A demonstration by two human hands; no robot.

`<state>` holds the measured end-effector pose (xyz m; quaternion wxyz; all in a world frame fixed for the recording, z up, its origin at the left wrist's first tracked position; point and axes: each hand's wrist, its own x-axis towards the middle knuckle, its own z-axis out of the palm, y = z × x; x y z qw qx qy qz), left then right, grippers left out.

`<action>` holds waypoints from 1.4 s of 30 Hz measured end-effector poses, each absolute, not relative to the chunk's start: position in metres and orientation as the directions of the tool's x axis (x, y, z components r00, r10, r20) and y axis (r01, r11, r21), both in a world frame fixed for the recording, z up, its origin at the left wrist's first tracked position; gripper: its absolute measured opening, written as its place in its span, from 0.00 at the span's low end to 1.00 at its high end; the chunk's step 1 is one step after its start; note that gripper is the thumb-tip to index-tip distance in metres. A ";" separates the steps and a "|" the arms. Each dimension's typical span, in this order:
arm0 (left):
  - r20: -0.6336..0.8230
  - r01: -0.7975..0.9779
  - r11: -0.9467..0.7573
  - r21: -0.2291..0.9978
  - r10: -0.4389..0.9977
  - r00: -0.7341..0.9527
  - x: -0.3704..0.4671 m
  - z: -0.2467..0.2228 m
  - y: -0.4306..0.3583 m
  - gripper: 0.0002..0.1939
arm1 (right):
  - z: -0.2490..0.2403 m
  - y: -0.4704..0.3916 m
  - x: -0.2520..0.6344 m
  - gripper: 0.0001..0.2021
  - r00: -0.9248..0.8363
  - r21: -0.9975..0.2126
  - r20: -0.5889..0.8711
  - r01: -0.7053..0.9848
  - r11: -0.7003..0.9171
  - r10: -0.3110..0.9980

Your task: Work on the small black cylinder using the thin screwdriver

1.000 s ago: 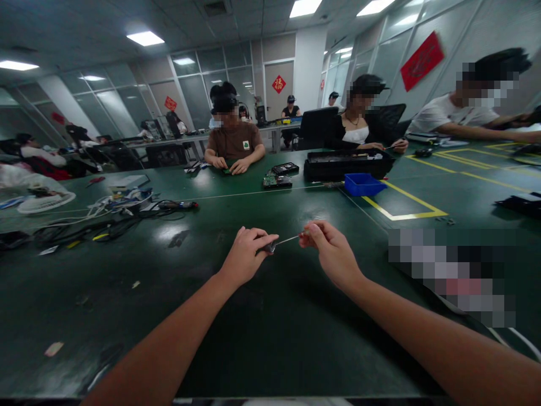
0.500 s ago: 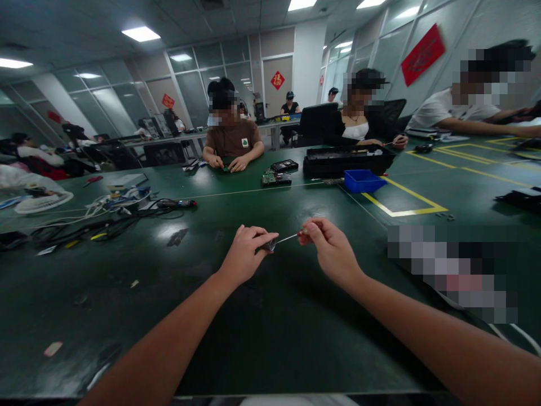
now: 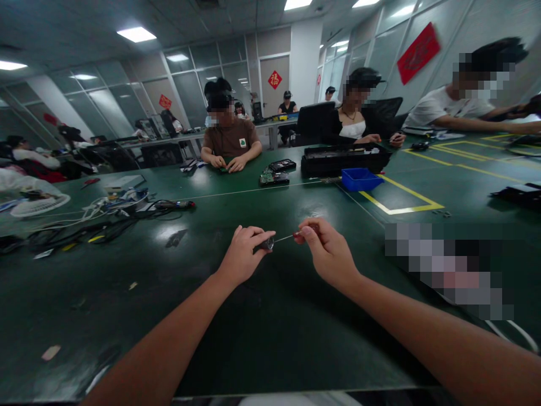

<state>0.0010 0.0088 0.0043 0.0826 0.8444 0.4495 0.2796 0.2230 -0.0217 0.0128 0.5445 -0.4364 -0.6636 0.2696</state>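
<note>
Fingers and thumb of my left hand (image 3: 243, 256) are closed around a small dark round part (image 3: 269, 243), whose shiny rim faces right. My right hand (image 3: 332, 248) grips a screwdriver (image 3: 297, 234) by its reddish handle, mostly hidden in the fingers. The thin metal shaft points left, and its tip is at the round part's face; whether it touches, I cannot tell. Both hands are held above the green table (image 3: 270, 349).
A blue bin (image 3: 361, 179) stands before a long black case (image 3: 344, 160). Circuit boards (image 3: 274, 178) lie to its left. Tangled cables (image 3: 101, 217) spread across the left side. A blurred-out object (image 3: 448, 273) lies at right. A co-worker (image 3: 231, 138) sits opposite.
The right hand with the screwdriver has shifted slightly left, closer to the round part, and less of the shaft shows. The round part's face has turned slightly more into view.
</note>
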 end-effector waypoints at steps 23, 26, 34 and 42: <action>0.315 0.740 -0.548 0.390 0.835 0.452 0.003 0.009 0.007 0.22 | 0.020 -0.025 0.224 0.09 -0.030 -0.739 0.523 0.482 0.471 0.852; 0.309 0.733 -0.543 0.409 0.839 0.449 0.004 0.009 0.007 0.22 | 0.018 -0.024 0.223 0.10 -0.020 -0.766 0.525 0.424 0.483 0.851; 0.329 0.710 -0.570 0.414 0.821 0.467 0.004 0.006 0.005 0.22 | 0.021 -0.027 0.223 0.08 -0.099 -0.720 0.539 0.461 0.519 0.836; 0.319 0.736 -0.552 0.392 0.832 0.454 0.002 0.007 0.008 0.22 | 0.025 -0.028 0.224 0.08 -0.076 -0.674 0.569 0.528 0.517 0.819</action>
